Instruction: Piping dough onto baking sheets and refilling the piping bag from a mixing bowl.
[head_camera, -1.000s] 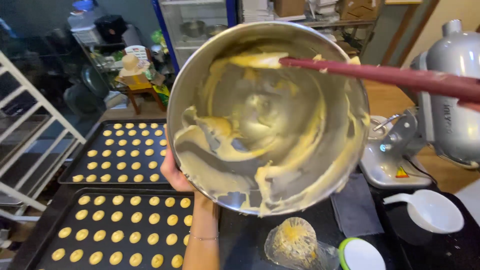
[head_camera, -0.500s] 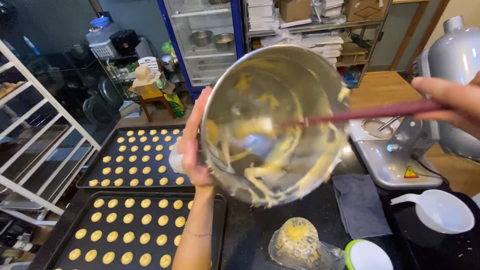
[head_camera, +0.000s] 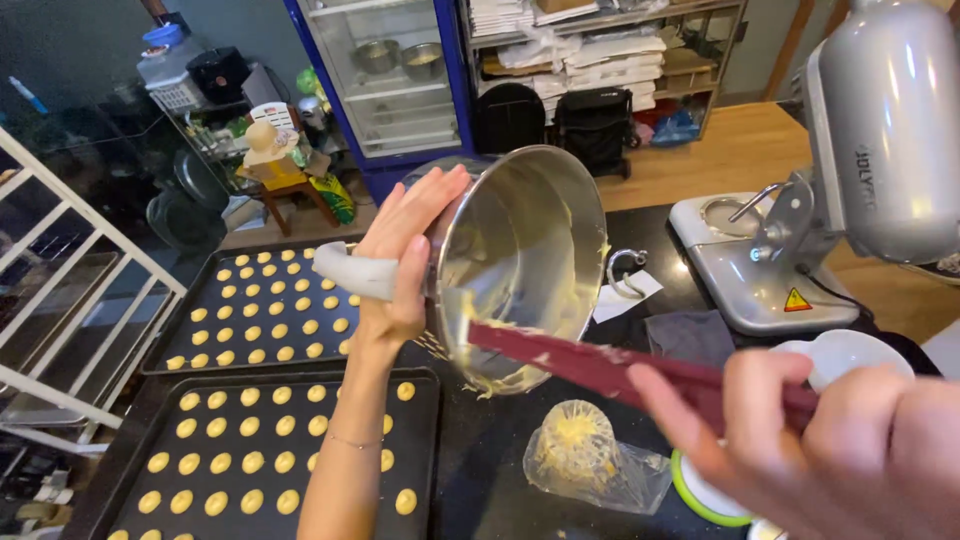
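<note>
- Head view: the left hand (head_camera: 400, 262) holds a steel mixing bowl (head_camera: 520, 262) up over the black counter (head_camera: 480, 450), tilted on its side with the mouth turned right and towards the camera.
- The thumb hooks over the bowl's pale handle (head_camera: 352, 272); the fingers lie flat and close together against the bowl's outer wall.
- The right hand (head_camera: 850, 455), near and right, is blurred; its fingers are curled around the end of a dark red spatula (head_camera: 600, 365).
- The spatula's blade reaches left to the bowl's lower rim, where yellow batter clings; whether it touches the metal I cannot tell.
- Yellow smears run along the rim's near edge.
- Below the bowl, on the counter, a clear piping bag (head_camera: 585, 455) with yellow batter lies crumpled, just left of a green-rimmed lid (head_camera: 700, 490).
- Left of the arm sit two dark trays: the near tray (head_camera: 130, 470) and the far tray (head_camera: 180, 330), both filled with rows of small yellow dough rounds.
- At right stands a grey stand mixer (head_camera: 850, 170), head tilted up, its base on the counter.
- A white bowl (head_camera: 840, 352) sits just beside the mixer base, partly behind the right hand.
- A grey cloth (head_camera: 685, 335) lies between bowl and mixer.
</note>
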